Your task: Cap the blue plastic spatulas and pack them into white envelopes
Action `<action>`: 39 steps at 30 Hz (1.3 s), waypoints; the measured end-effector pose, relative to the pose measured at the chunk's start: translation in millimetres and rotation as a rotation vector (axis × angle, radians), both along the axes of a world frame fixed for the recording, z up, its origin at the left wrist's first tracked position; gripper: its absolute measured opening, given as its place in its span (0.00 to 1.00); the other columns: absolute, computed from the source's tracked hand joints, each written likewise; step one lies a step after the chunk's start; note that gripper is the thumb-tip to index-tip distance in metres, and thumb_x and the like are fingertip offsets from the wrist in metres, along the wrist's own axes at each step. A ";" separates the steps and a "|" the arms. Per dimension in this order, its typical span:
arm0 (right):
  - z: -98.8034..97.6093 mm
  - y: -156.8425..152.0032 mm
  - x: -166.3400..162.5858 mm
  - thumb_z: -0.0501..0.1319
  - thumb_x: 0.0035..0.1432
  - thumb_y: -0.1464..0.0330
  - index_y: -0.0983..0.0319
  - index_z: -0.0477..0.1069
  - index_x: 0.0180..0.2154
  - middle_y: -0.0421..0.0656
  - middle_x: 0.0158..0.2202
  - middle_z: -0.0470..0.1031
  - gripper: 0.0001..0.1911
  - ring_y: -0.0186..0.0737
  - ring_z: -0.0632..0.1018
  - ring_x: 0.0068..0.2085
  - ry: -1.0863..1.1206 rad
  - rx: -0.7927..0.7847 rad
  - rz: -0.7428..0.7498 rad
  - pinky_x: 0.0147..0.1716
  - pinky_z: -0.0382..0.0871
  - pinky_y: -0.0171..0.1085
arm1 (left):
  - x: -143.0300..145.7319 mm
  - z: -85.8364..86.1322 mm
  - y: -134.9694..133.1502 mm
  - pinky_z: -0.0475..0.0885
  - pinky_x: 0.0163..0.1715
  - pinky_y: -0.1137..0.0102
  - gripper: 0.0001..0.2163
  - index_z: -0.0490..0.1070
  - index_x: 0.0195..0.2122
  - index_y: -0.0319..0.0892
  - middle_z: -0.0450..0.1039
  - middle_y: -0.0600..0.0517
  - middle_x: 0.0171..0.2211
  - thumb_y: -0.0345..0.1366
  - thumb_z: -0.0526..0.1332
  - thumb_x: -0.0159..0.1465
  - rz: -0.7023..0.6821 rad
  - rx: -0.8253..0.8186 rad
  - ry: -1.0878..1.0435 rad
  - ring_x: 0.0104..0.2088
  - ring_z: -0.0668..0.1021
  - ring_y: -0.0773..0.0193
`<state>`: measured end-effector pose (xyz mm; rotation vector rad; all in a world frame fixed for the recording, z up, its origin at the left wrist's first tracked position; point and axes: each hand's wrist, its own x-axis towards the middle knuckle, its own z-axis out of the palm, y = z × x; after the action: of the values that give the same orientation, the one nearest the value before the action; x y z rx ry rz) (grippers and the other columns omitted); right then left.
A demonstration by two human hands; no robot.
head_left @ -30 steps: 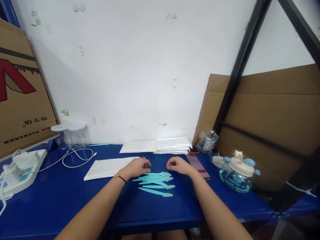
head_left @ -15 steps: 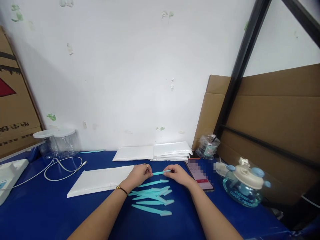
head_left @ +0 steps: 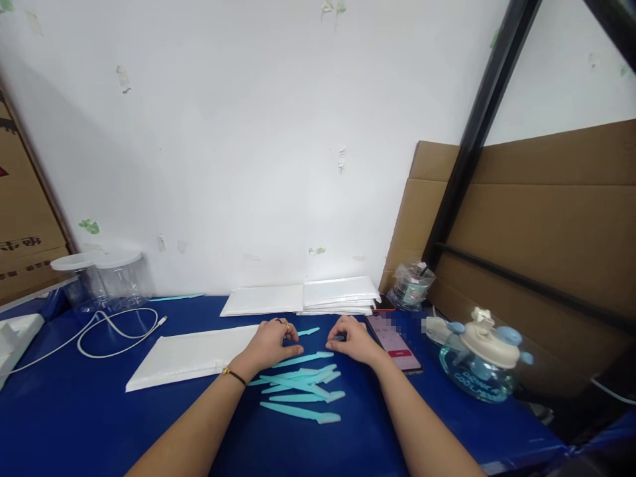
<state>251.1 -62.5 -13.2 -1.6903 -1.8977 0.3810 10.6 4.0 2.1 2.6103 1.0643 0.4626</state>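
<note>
Several turquoise eyebrow razors point(head_left: 301, 412) lie loosely piled on the blue table between my forearms. Beyond the pile one more eyebrow razor point(head_left: 310, 330) rests on the table, its other end hidden behind my left hand point(head_left: 272, 342). That hand is bent over, thumb and fingers apart, with the fingertips at or close to this razor; contact I cannot make out. My right hand point(head_left: 350, 339) hovers a little to the right of the razor's tip, fingers curled but parted from the thumb, holding nothing. Left of my left hand lies a flat white packet point(head_left: 193, 354).
A stack of white packets point(head_left: 340, 293) lies against the wall. To the right are a phone point(head_left: 397, 348), a plastic-wrapped cup point(head_left: 412, 286) and a clear bottle point(head_left: 481, 361). On the left are a white cable point(head_left: 122, 356) and lidded clear jars point(head_left: 122, 281).
Both hands have let go of the razor they held by its ends; it now lies on the table. My hands have parted from it slightly, and the camera view has shifted a little.
</note>
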 end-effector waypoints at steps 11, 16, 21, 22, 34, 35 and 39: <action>-2.2 4.4 5.6 0.66 0.45 0.59 0.58 0.75 0.25 0.41 0.35 0.72 0.09 0.44 0.67 0.43 -0.043 -0.057 0.031 0.42 0.51 0.41 | 5.8 -2.6 5.2 0.58 0.37 0.69 0.07 0.73 0.26 0.46 0.74 0.55 0.28 0.42 0.61 0.53 0.070 -0.047 0.077 0.37 0.73 0.61; 0.2 2.2 21.0 0.65 0.45 0.57 0.58 0.75 0.27 0.42 0.36 0.72 0.11 0.46 0.67 0.44 -0.028 -0.012 -0.109 0.43 0.51 0.42 | -1.8 -2.9 14.0 0.59 0.38 0.68 0.10 0.73 0.33 0.48 0.73 0.55 0.32 0.43 0.63 0.51 0.183 -0.006 0.030 0.38 0.72 0.60; 9.7 -7.3 -3.0 0.63 0.50 0.59 0.57 0.76 0.29 0.40 0.36 0.70 0.09 0.42 0.68 0.42 0.015 0.008 0.076 0.43 0.53 0.39 | -5.1 7.7 -1.3 0.61 0.34 0.72 0.11 0.74 0.29 0.48 0.73 0.55 0.31 0.48 0.61 0.52 -0.003 -0.062 0.022 0.34 0.73 0.64; 10.7 -8.9 -10.1 0.63 0.50 0.59 0.56 0.76 0.28 0.40 0.35 0.70 0.09 0.42 0.68 0.42 0.002 -0.012 0.115 0.42 0.53 0.39 | -5.8 8.7 -4.8 0.61 0.32 0.73 0.12 0.75 0.29 0.48 0.73 0.56 0.30 0.49 0.62 0.51 -0.061 -0.107 0.050 0.33 0.73 0.64; 9.6 -10.8 -29.7 0.63 0.50 0.58 0.57 0.75 0.28 0.40 0.34 0.69 0.10 0.41 0.68 0.41 -0.024 -0.074 0.187 0.42 0.52 0.39 | 13.6 1.2 -15.5 0.60 0.33 0.71 0.09 0.73 0.27 0.44 0.74 0.54 0.29 0.41 0.57 0.58 -0.098 -0.040 0.034 0.32 0.72 0.65; 10.0 -10.2 -27.3 0.62 0.51 0.59 0.58 0.75 0.28 0.40 0.34 0.69 0.10 0.41 0.68 0.41 -0.024 -0.069 0.182 0.41 0.52 0.39 | 16.7 0.5 -15.6 0.59 0.35 0.70 0.08 0.73 0.27 0.44 0.74 0.54 0.30 0.41 0.58 0.58 -0.085 -0.015 0.030 0.34 0.72 0.64; 10.2 -7.7 -13.0 0.61 0.52 0.60 0.59 0.74 0.27 0.41 0.34 0.70 0.10 0.43 0.68 0.42 -0.047 -0.046 0.136 0.42 0.52 0.40 | 23.4 -3.9 -11.0 0.57 0.39 0.66 0.10 0.72 0.27 0.44 0.73 0.52 0.34 0.42 0.57 0.59 -0.001 0.065 0.023 0.39 0.71 0.60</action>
<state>238.1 -70.3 -3.0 -1.6168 -2.0597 0.4439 34.0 -7.1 -1.7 2.6782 1.0729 0.4757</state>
